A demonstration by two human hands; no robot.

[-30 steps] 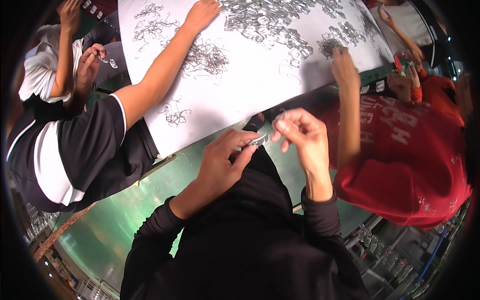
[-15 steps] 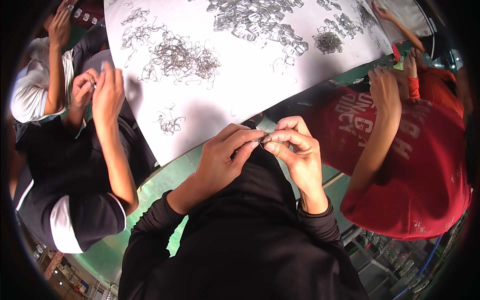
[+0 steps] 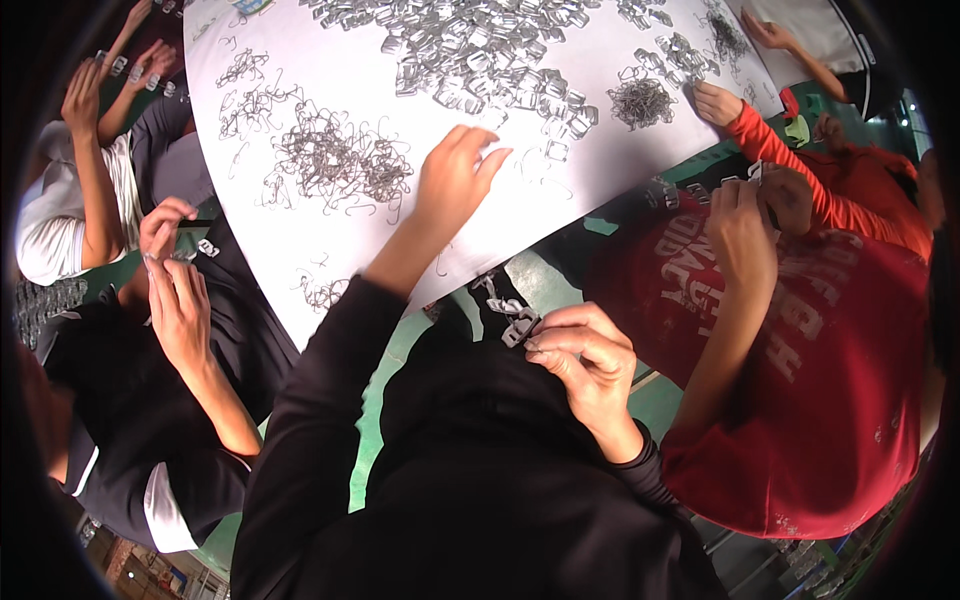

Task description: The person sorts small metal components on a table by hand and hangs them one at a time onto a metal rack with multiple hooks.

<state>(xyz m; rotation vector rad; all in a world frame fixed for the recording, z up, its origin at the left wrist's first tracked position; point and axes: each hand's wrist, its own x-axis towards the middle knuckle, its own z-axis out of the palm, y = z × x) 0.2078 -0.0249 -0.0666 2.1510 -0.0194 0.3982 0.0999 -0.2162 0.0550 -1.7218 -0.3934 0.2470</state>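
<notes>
My left hand [image 3: 455, 180] reaches out over the white tabletop [image 3: 520, 215], between a heap of thin bent wire hooks [image 3: 340, 165] and a large pile of shiny silver, frame-like pieces [image 3: 480, 60]. Its thumb stands apart from the fingers, and nothing shows between them. Close to my body, my right hand [image 3: 590, 360] pinches the end of a chain of silver links [image 3: 518, 325]. The chain hangs past the table's near edge, and its far part is lost against dark cloth.
A smaller hook cluster [image 3: 325, 292] lies near the table's corner, with another wire heap [image 3: 640, 103] farther right. A person in dark clothes [image 3: 190, 330] sits at left. At right are a person in red [image 3: 800, 370] and an orange sleeve [image 3: 785, 150] reaching onto the table.
My left hand has left my right hand and moved forward over the table, its fingers parting. My right hand has come slightly nearer my body, and the silver chain now shows at its fingertips.
</notes>
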